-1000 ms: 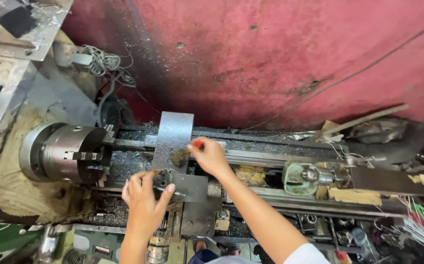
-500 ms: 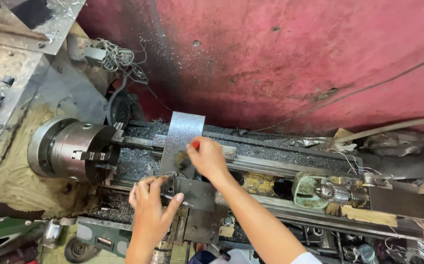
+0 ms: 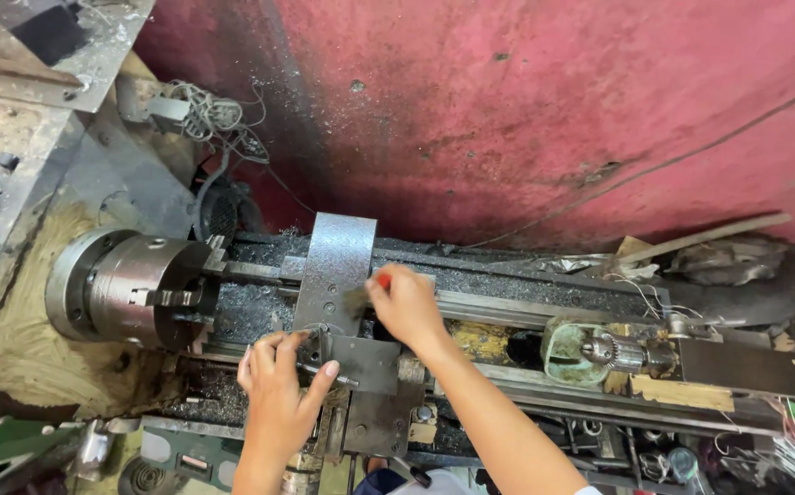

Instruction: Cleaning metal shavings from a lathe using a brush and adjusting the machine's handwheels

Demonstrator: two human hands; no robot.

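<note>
I look down on a metal lathe with chips strewn over its bed (image 3: 516, 302). My right hand (image 3: 406, 307) is closed on a small brush with a red handle (image 3: 382, 280); its bristles rest on the grey cross-slide plate (image 3: 333, 266). My left hand (image 3: 278, 390) lies on the carriage (image 3: 370, 367) just below, fingers spread, fingertips against the tool post area. The three-jaw chuck (image 3: 131, 289) sits to the left of both hands, with nothing clamped in it.
A tailstock with a drill chuck (image 3: 599, 353) stands on the bed to the right. A red wall (image 3: 553, 119) rises behind the lathe. A cluttered metal bench (image 3: 21, 82) and a wire bundle (image 3: 205, 115) are at upper left.
The camera has drifted, so the lathe sits lower and further right in view. My right hand with the brush has shifted slightly on the plate; my left hand stays on the carriage.
</note>
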